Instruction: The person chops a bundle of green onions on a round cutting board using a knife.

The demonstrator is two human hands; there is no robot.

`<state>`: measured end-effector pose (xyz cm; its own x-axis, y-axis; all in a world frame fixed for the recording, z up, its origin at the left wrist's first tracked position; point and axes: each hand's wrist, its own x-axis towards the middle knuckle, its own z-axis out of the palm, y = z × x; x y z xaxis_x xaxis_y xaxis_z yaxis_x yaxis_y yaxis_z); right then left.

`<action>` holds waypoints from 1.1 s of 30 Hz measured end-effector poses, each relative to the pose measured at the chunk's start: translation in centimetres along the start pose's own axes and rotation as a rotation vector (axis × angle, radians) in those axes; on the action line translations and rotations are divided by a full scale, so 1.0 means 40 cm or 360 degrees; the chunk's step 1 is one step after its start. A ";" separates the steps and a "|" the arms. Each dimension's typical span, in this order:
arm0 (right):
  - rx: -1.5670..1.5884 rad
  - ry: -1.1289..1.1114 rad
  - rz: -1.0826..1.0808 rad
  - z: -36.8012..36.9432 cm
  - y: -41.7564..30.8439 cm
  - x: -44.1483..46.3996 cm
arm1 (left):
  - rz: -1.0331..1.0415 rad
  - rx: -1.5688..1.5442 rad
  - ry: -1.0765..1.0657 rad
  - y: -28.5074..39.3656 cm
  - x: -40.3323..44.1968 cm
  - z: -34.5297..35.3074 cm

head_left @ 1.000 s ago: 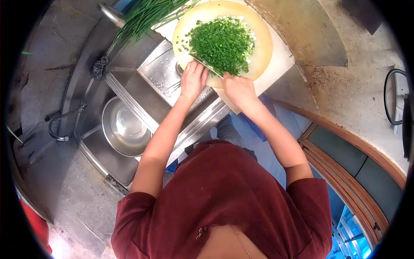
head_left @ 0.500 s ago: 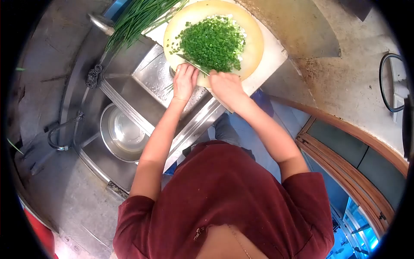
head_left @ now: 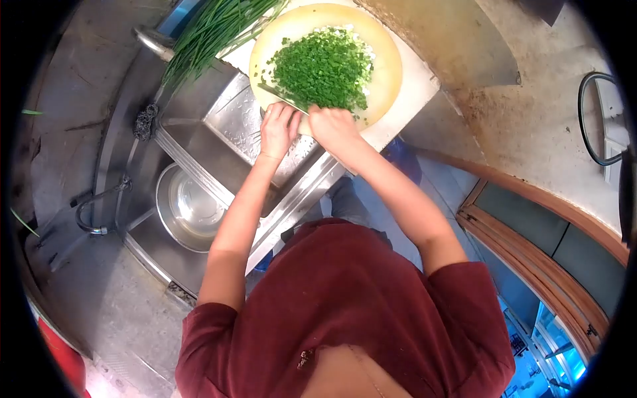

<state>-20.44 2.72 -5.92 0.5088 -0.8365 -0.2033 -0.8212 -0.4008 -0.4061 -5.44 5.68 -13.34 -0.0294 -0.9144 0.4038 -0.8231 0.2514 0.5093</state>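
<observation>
A round yellowish cutting board (head_left: 388, 76) carries a heap of chopped green onions (head_left: 318, 66), with paler pieces at its upper right. My right hand (head_left: 332, 126) is closed round the handle of a knife (head_left: 282, 97); the blade points to the upper left along the heap's lower edge. Beside the blade, my left hand (head_left: 277, 129) lies at the board's lower left edge with its fingers together and bent. What is under those fingers is too small to make out. Uncut long green onions (head_left: 212, 36) lie to the upper left of the board.
Left of the board is a steel double sink (head_left: 186, 142) with a metal bowl (head_left: 192, 205) in one basin. A faucet (head_left: 93, 205) and a dark scouring pad (head_left: 144, 123) are at its far side. Another metal spout (head_left: 154, 43) stands near the uncut onions.
The view has shifted, so the board and sink sit slightly further left. Both hands and the knife have moved a little left relative to the heap, and the left hand's fingers look more bent.
</observation>
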 end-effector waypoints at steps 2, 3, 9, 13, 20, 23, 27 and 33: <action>0.0003 -0.0008 -0.0073 0.004 -0.007 0.062 | -0.0004 -0.0053 -0.0041 0.007 0.012 -0.017; -0.0001 -0.0087 -0.0058 -0.023 -0.007 0.069 | -0.0025 -0.0041 -0.0045 0.017 0.013 -0.022; -0.0044 -0.0043 -0.0066 -0.038 0.028 -0.046 | -0.0026 -0.0001 0.0018 -0.001 0.006 -0.012; -0.0025 -0.0025 -0.0092 -0.007 -0.008 0.019 | -0.0062 -0.0048 -0.0050 -0.005 -0.001 -0.012; 0.0085 -0.0112 0.0018 -0.061 0.022 -0.023 | 0.0032 -0.0109 0.0008 0.001 -0.005 -0.030; -0.0099 -0.0098 -0.0037 -0.044 0.009 -0.056 | 0.0001 -0.0101 -0.0017 -0.023 -0.010 -0.027; 0.0029 -0.0097 -0.0126 -0.001 0.011 0.041 | 0.0021 -0.0122 -0.0037 -0.009 -0.010 -0.031; 0.0006 -0.0116 -0.0038 -0.070 0.019 -0.031 | -0.0064 -0.0111 0.0050 -0.003 -0.015 -0.031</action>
<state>-22.43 2.40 -3.47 0.5457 -0.7973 -0.2579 -0.8079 -0.4188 -0.4146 -4.61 6.58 -12.72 0.0217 -0.9141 0.4048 -0.7818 0.2369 0.5767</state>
